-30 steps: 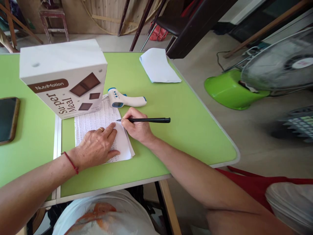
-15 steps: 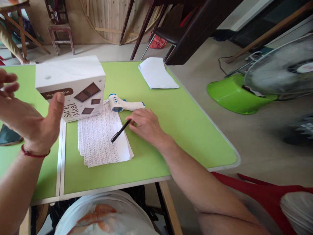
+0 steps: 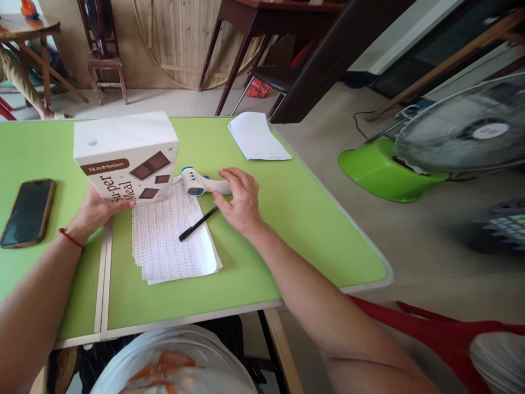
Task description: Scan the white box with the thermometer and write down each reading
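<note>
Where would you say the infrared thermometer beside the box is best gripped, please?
Judging by its pose, take the thermometer by its white handle, which lies flat pointing right, away from the box. Coming from the right suits: the right hand already rests there, while the blue-trimmed head crowds the box and papers.

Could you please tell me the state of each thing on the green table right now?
Box: upright, closed, left hand on its lower edge.
Thermometer: lying on its side, right hand on its handle.
Pen: lying loose on the papers.
Papers: flat stack, covered in writing.
Phone: face up, screen dark.
Sheet: folded, at the far edge.
</note>
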`<state>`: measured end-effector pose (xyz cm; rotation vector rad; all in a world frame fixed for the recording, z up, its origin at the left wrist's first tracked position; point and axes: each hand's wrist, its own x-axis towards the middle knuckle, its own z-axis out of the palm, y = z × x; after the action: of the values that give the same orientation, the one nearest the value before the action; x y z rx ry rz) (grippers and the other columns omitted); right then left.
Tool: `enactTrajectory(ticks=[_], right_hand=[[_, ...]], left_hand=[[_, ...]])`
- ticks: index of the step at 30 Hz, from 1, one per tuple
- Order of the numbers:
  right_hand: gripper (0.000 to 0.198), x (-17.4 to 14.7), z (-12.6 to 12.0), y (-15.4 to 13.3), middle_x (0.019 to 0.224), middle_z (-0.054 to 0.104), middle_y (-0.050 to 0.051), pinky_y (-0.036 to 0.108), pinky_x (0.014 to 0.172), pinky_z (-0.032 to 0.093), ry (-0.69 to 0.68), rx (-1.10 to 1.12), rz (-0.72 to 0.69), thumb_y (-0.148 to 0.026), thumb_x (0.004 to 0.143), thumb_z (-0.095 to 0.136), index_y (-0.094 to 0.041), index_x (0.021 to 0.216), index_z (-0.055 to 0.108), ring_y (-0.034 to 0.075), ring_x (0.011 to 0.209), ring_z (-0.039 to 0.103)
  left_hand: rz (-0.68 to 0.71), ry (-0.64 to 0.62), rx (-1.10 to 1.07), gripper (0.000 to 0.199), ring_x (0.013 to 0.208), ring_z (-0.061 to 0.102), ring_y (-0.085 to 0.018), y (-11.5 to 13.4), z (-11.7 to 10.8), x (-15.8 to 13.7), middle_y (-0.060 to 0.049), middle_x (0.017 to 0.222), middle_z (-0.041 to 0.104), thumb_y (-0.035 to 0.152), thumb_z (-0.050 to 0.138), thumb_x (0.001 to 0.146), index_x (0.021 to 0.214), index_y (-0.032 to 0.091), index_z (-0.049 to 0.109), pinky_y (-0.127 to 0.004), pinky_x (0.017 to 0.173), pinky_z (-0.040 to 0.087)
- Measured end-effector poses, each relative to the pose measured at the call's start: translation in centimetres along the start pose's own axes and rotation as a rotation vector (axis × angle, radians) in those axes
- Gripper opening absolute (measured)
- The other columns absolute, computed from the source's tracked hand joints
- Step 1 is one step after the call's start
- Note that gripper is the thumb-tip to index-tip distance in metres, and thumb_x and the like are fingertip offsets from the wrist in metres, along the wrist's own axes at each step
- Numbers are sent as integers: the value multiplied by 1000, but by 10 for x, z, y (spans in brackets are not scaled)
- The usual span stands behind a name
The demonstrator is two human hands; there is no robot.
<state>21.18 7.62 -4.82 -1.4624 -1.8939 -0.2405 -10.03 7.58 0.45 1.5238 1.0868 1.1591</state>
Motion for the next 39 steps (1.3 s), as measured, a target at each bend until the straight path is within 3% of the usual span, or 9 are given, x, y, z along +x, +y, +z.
enactTrajectory(ticks=[3, 7, 13, 17, 20, 23, 28, 35, 39], right_hand=[[45, 1, 10, 0, 132, 57, 19, 53, 104, 34, -120, -4, 6, -30, 85, 52, -11, 126, 53, 33, 124, 48], [42, 0, 16, 1, 128, 61, 16, 59, 105, 28, -235, 1, 10, -26, 88, 48, -15, 128, 54, 33, 119, 51], [39, -1, 17, 5, 113, 65, 14, 55, 98, 37, -173, 22, -6, -19, 86, 48, -16, 125, 56, 30, 105, 55], [49, 2, 3, -1, 114, 58, 17, 52, 93, 46, 51, 211, 82, -25, 84, 52, -16, 131, 48, 31, 108, 54], [50, 4, -23, -19, 110, 57, 12, 46, 83, 53, 109, 562, 184, -31, 77, 62, -20, 124, 50, 27, 99, 59], [35, 3, -56, -47, 85, 59, 2, 35, 61, 54, -48, 995, 337, -30, 70, 68, -24, 102, 55, 17, 70, 58], [22, -5, -83, -96, 70, 54, -2, 26, 45, 45, -385, 1522, 504, -28, 67, 69, -22, 83, 56, 11, 56, 50], [21, -12, -62, -121, 67, 56, -3, 25, 48, 44, -467, 1596, 625, -31, 68, 73, -20, 78, 59, 9, 56, 50], [25, -8, -52, -126, 65, 56, -4, 26, 49, 44, -465, 1582, 647, -33, 66, 74, -20, 81, 60, 9, 54, 50]], left_hand=[[27, 4, -3, 58, 107, 63, -30, -1, 0, 0, -10, 117, 67, 28, 88, 59, 109, 14, 62, -45, 97, 53], [36, 61, 20, 63, 104, 64, -28, -4, -2, 1, -9, 115, 68, 30, 88, 58, 113, 15, 59, -42, 92, 54], [53, 212, 83, 62, 98, 65, -27, -1, -5, 0, -7, 107, 69, 32, 86, 60, 113, 17, 57, -37, 82, 55], [56, 28, -53, 53, 101, 66, -30, 8, 0, -5, -8, 109, 69, 36, 81, 68, 113, 17, 61, -39, 85, 56], [-3, -123, -90, 53, 105, 64, -33, 14, 2, -7, -10, 109, 69, 35, 80, 69, 115, 15, 62, -41, 88, 56], [-34, -249, -50, 56, 109, 63, -33, 20, 2, -9, -12, 112, 68, 34, 80, 70, 119, 15, 60, -41, 89, 55], [-82, -365, -1, 66, 113, 60, -31, 33, 2, -10, -13, 120, 65, 30, 80, 70, 128, 16, 52, -40, 90, 54], [-99, -467, 25, 35, 101, 63, -26, 42, 4, -11, -11, 101, 69, 28, 78, 72, 100, 12, 64, -37, 87, 54], [-94, -500, 27, 35, 100, 64, -29, 43, 5, -9, -11, 94, 70, 29, 80, 69, 96, 13, 65, -39, 83, 55]])
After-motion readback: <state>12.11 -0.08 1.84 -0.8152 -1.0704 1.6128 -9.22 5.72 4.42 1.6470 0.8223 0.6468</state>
